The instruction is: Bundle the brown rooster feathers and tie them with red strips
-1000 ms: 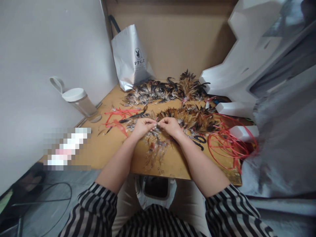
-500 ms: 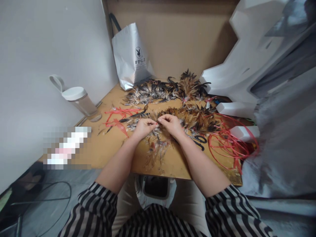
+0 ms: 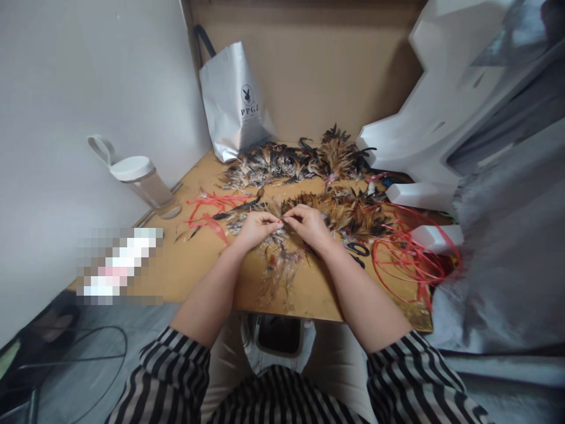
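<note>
My left hand (image 3: 260, 228) is closed in a pinch over the table, its fingertips at a feather. Close beside it, my right hand (image 3: 308, 225) pinches too, and the two sets of fingertips almost meet. What lies between them is thin and small, most likely a feather. Just behind my hands runs a row of brown and black feathers (image 3: 353, 213). Loose wispy feathers (image 3: 282, 271) lie on the table in front of them. Black-handled scissors (image 3: 358, 249) rest beside my right wrist, partly hidden by my forearm.
A second feather row (image 3: 273, 165) lies farther back, before a silver bag (image 3: 233, 106). Red plastic strips (image 3: 212, 203) lie at left, near a white-lidded cup (image 3: 145, 182). Tangled red strapping (image 3: 410, 259) and white foam pieces (image 3: 424, 195) are on the right. A bin (image 3: 279, 335) sits below the table edge.
My right hand has shifted very slightly at the fingertips. Both hands stay pinched in nearly the same place.
</note>
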A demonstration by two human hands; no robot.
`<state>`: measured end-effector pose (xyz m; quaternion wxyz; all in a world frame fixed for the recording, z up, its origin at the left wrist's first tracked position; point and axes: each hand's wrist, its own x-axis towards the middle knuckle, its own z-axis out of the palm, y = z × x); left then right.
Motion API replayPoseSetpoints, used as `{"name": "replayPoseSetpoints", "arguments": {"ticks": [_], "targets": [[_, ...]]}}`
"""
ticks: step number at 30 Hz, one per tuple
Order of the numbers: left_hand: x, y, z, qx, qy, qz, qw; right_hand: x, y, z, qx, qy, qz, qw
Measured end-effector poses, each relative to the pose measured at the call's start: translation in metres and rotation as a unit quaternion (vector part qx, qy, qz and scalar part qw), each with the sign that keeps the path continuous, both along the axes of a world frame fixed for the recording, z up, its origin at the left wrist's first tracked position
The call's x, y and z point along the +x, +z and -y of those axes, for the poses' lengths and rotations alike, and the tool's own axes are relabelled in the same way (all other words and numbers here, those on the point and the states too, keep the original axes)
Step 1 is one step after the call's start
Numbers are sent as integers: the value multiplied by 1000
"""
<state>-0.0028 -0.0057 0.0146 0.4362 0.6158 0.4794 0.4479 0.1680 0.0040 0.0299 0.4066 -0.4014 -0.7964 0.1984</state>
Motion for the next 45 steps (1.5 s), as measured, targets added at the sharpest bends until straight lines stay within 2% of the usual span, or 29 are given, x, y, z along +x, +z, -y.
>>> {"name": "replayPoseSetpoints", "arguments": {"ticks": [5, 8, 14, 19, 23, 28, 32, 35, 38, 42, 45], "targets": [[-2, 2, -1, -39, 3, 33, 999, 0, 2, 0, 14, -11, 18, 1000], [-4, 2, -3, -67, 7, 68, 995, -1, 4, 2, 6, 7, 15, 1000], [-9, 1, -5, -108, 8, 144, 984, -1, 4, 2, -57, 66, 8, 996], [-10, 0, -5, -155, -12, 192, 969, -2, 1, 1, -132, 128, -15, 983], [-12, -1, -5, -174, -30, 207, 962, -3, -1, 2, -163, 138, -25, 977], [-10, 0, -4, -153, -35, 148, 977, -4, -5, -2, -186, 92, -56, 977], [-7, 0, -1, -118, -34, 85, 989, -5, -7, -4, -132, 26, -60, 989], [-5, 1, 0, -105, -43, 79, 990, -8, -6, -1, -78, -5, -52, 996], [-5, 2, 1, -99, -63, 88, 989, -12, -6, 4, -81, -17, -64, 994], [-7, 2, 0, -118, -74, 127, 982, -15, -7, 6, -155, 56, -115, 980], [-11, -1, -3, -155, -64, 186, 968, -11, -4, 5, -165, 116, -134, 970]]}}
